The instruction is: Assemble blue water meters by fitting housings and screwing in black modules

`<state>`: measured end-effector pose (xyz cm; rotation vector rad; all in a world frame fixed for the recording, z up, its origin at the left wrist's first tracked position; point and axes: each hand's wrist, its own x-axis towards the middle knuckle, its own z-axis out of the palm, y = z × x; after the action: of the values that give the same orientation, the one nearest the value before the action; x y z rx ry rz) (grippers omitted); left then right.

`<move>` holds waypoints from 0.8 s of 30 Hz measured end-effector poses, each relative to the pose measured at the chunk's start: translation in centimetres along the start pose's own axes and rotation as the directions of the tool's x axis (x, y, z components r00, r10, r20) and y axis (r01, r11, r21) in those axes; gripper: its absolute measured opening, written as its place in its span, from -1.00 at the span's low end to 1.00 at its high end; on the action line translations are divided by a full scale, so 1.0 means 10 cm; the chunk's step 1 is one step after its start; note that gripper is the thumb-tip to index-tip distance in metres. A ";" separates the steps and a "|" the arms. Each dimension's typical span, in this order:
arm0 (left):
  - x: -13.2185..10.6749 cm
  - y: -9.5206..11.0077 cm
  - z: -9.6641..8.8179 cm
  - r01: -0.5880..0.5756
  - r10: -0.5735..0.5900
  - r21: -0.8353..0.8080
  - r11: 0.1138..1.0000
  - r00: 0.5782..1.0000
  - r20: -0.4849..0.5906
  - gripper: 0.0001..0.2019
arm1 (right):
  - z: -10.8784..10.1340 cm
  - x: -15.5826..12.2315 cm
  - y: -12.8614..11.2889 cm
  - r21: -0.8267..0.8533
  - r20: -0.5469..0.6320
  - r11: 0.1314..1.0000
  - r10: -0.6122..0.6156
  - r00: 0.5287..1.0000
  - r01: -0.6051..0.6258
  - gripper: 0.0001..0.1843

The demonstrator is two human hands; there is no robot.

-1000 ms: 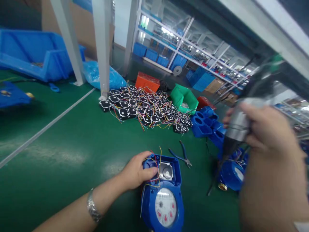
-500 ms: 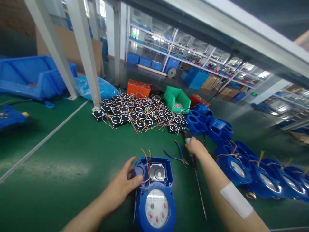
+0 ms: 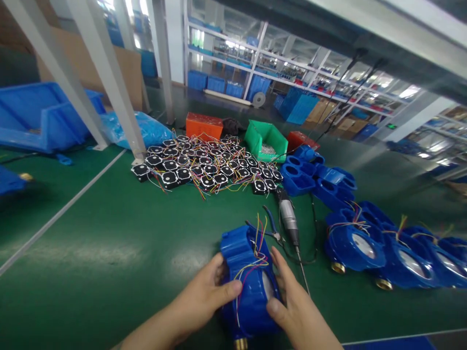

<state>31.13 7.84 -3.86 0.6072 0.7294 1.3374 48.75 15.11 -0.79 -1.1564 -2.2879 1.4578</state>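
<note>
Both my hands grip a blue water meter [image 3: 245, 282] near the front of the green bench, tilted on its side with its brass fitting at the bottom. My left hand [image 3: 207, 299] clasps its left flank, thumb over the top. My right hand [image 3: 292, 304] holds its right flank. Coloured wires stick up from the meter's top. An electric screwdriver [image 3: 290, 222] lies on the mat just beyond my right hand, beside blue-handled pliers [image 3: 272, 228].
Several black modules with coloured wires [image 3: 207, 167] lie in a heap at mid-bench. Behind them stand an orange box [image 3: 203, 126], a green bin [image 3: 265, 140] and blue housings [image 3: 317, 177]. More blue meters [image 3: 386, 245] line the right side. A blue tray [image 3: 44, 116] is at far left.
My right hand set the electric screwdriver down on the mat and came back to the meter. Both hands have tipped the meter from flat onto its side.
</note>
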 end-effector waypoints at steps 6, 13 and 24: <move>0.23 0.00 0.06 -0.092 0.236 0.545 0.833 0.951 -0.200 -0.66 | 0.05 0.29 -0.08 0.320 -0.070 0.945 -0.054 0.996 0.074 -0.17; 0.39 0.02 -0.09 -0.135 0.253 0.433 0.891 0.940 -0.229 -0.89 | 0.17 0.45 0.01 0.737 -0.185 0.671 0.091 0.979 0.077 -0.03; 0.23 -0.04 -0.04 -0.131 0.370 0.526 0.840 0.849 -0.379 -0.93 | 0.04 0.50 0.41 0.660 -0.237 0.742 0.064 0.969 0.112 -0.15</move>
<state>31.28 10.08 -4.69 0.8109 1.4551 1.5875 47.21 19.18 -5.63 -0.9864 -1.3893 1.7858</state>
